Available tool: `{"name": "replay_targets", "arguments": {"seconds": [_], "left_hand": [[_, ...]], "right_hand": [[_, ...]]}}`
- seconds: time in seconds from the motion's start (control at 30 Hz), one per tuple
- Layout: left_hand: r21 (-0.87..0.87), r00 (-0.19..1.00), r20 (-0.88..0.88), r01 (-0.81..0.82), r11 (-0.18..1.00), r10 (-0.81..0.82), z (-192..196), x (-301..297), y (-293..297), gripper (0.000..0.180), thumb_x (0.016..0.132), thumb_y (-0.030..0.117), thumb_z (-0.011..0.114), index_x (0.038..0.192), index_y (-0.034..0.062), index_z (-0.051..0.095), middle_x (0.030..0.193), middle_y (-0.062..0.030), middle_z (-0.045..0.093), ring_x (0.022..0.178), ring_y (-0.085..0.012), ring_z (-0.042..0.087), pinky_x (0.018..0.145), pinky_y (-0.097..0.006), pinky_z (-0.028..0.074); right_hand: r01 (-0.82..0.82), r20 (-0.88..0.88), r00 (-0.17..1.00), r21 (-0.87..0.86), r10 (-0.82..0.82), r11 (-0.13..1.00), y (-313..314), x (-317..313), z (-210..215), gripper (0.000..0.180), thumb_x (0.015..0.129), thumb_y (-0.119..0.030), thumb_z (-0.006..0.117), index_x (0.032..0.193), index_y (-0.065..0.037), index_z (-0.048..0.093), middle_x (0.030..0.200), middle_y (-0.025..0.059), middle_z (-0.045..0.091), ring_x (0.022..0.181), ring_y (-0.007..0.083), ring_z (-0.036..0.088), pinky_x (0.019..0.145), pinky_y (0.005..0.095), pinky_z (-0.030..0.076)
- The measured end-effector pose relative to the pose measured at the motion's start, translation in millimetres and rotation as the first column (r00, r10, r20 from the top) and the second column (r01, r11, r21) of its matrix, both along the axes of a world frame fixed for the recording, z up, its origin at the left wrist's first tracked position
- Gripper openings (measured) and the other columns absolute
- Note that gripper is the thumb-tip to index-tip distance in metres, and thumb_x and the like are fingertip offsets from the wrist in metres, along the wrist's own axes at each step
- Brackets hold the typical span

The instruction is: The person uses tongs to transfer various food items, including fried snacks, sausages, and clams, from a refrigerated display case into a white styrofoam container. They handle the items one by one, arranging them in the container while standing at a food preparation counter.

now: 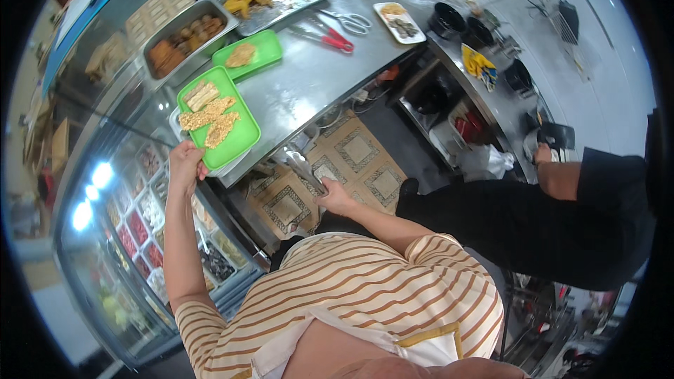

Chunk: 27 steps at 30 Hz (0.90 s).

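My left hand (187, 166) is closed at the near left corner of a bright green tray (243, 142), its fingers pinching the rim. Several crumb-coated cutlets (222, 129) and a paler ridged piece (201, 95) lie on this tray. Behind it, a second green tray (268, 48) holds one breaded piece (241, 55). In my right hand (337, 197) are metal tongs (302, 167), held low in front of the counter over the patterned floor. The tips of the tongs point away from me, and nothing shows between them.
On the steel counter (309, 84) lie red-handled tongs (335, 41) and scissors (347, 22). A deep steel pan (219, 36) of browned food stands at the back left. Left below is a glass display case (133, 238). A person in black (533, 217) works close on my right.
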<state>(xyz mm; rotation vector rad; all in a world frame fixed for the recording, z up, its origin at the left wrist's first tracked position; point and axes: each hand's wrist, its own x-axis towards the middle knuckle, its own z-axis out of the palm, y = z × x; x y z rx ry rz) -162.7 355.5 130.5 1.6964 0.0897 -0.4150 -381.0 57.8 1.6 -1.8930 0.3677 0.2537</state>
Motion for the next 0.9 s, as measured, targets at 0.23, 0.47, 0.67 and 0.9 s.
{"name": "replay_targets", "arguments": {"seconds": [0.23,0.47,0.67,0.9], "left_hand": [[-0.128,0.977,-0.050,0.199,0.972,-0.207,6.7,8.9,-110.3,0.008,0.085,0.003,0.060,0.088,-0.0008,0.055,0.063,-0.0061,0.058,0.039,-0.0116,0.051,0.032,-0.023,0.037],[-0.173,0.966,-0.151,0.184,0.968,-0.210,-80.7,26.9,-214.7,0.007,0.084,0.000,0.059,0.089,-0.0018,0.055,0.063,-0.0082,0.058,0.040,-0.0135,0.052,0.032,-0.025,0.038],[-0.111,0.971,-0.190,0.127,0.986,-0.146,-125.1,42.0,-269.1,0.007,0.083,-0.001,0.058,0.085,-0.0002,0.052,0.064,-0.0099,0.058,0.041,-0.0149,0.052,0.032,-0.027,0.038],[-0.164,0.976,-0.208,-0.103,0.981,0.068,-134.7,46.4,-269.1,0.015,0.090,0.005,0.056,0.102,-0.0021,0.053,0.078,-0.0108,0.061,0.059,-0.0181,0.061,0.047,-0.028,0.051]], "right_hand": [[0.173,0.032,0.984,0.087,-0.176,0.981,-30.4,-18.4,-38.5,0.031,0.069,-0.019,0.073,0.084,-0.001,0.053,0.068,0.0113,0.053,0.063,0.0209,0.052,0.061,0.0362,0.045],[0.280,-0.091,0.958,0.062,-0.274,0.958,-70.6,-30.4,-34.3,0.027,0.072,-0.015,0.074,0.088,-0.002,0.055,0.065,0.0041,0.053,0.052,0.0125,0.049,0.048,0.0297,0.040],[0.397,-0.135,0.918,0.347,-0.373,0.850,-92.9,-26.6,-9.9,0.025,0.072,-0.008,0.072,0.088,-0.004,0.054,0.062,0.0002,0.051,0.047,0.0089,0.048,0.042,0.0264,0.037],[0.306,-0.100,0.951,0.192,-0.292,0.932,-96.9,-10.6,-33.0,0.024,0.073,-0.005,0.071,0.089,-0.004,0.054,0.061,0.0002,0.050,0.046,0.0093,0.047,0.041,0.0261,0.037]]}}
